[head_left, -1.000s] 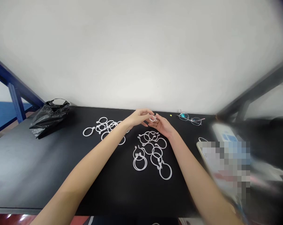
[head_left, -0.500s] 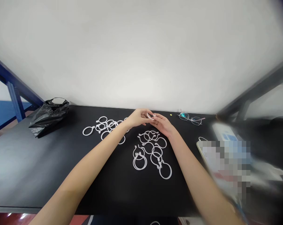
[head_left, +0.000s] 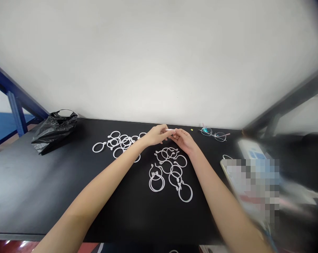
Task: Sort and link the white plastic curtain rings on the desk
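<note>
Between my two hands, above the far part of the black table [head_left: 122,207], is a white ring [head_left: 170,130], seen nearly edge-on. My left hand [head_left: 158,135] pinches its left side, and the fingers of my right hand [head_left: 183,139] close on its right side. Several white rings with closed ends lie overlapping in a left group [head_left: 118,152], partly behind my left forearm. Nearer to me and below my hands, several more white rings [head_left: 185,193] with small clasp ends, many of them apart, lie in a loose group.
A crumpled black plastic bag [head_left: 55,130] sits at the far left. Thin-framed glasses [head_left: 213,134] lie by the wall at the right, near a small yellow-green bit [head_left: 192,130]. A phone [head_left: 230,172], partly pixelated, and a blurred white-and-blue pack [head_left: 250,149] are on the right.
The white ring between my hands has tilted from a visible loop to nearly edge-on. My left hand has turned slightly, its fingers more curled. The loose rings lie as before.
</note>
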A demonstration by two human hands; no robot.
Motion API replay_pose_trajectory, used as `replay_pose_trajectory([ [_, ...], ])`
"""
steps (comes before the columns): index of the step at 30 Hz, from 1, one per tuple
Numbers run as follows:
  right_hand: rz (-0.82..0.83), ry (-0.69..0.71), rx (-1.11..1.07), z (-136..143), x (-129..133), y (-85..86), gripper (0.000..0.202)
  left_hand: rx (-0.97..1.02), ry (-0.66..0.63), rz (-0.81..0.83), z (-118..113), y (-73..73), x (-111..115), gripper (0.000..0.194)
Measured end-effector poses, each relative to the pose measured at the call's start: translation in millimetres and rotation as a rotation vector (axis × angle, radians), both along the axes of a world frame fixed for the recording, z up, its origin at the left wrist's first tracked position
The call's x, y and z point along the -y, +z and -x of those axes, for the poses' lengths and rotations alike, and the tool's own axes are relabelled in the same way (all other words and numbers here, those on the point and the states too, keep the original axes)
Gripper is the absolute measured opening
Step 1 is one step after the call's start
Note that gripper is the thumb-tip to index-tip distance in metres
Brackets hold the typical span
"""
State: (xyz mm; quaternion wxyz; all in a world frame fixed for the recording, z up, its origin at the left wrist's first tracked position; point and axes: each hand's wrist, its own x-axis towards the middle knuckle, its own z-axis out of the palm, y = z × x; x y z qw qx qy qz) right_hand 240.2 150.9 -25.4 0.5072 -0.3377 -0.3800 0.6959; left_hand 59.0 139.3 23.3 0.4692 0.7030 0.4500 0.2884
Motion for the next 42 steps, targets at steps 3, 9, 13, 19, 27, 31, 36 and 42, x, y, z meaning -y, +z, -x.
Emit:
replay_pose_trajectory([
  [3, -0.019, 0.006, 0.018, 0.1, 0.0, 0.1, 0.031, -0.019, -0.008, -0.015, -2.4, -2.3, -0.1, 0.039],
  [9, -0.038, -0.007, 0.047, -0.4, -2.5, -4.8, 0.029, 0.049, 0.028, 0.006, -9.9, -4.4, 2.7, 0.037],
  [13, -0.054, 0.017, 0.055, -0.3, -2.1, -5.7, 0.028, 0.137, -0.021, 0.028, -15.3, -5.6, 6.6, 0.031],
  [19, -0.050, 0.017, 0.040, 2.2, -1.5, -5.2, 0.026, 0.021, -0.015, -0.059, -17.1, -8.2, 9.2, 0.037],
  [27, -0.053, 0.036, 0.069, 3.7, -1.0, -5.3, 0.024, 0.020, 0.010, -0.085, -12.4, -3.7, 8.1, 0.035],
  [31, -0.044, 0.067, 0.070, 1.0, -2.9, -6.6, 0.024, 0.011, -0.015, -0.066, -11.0, -1.4, 9.5, 0.035],
  [36, -0.043, 0.074, 0.078, 0.7, -4.0, -8.2, 0.025, -0.003, -0.030, -0.048, -10.5, -3.6, 9.1, 0.032],
  [42, -0.012, 0.039, 0.044, 3.1, -2.2, -5.1, 0.026, -0.134, -0.060, -0.143, -4.2, 3.0, 4.0, 0.035],
])
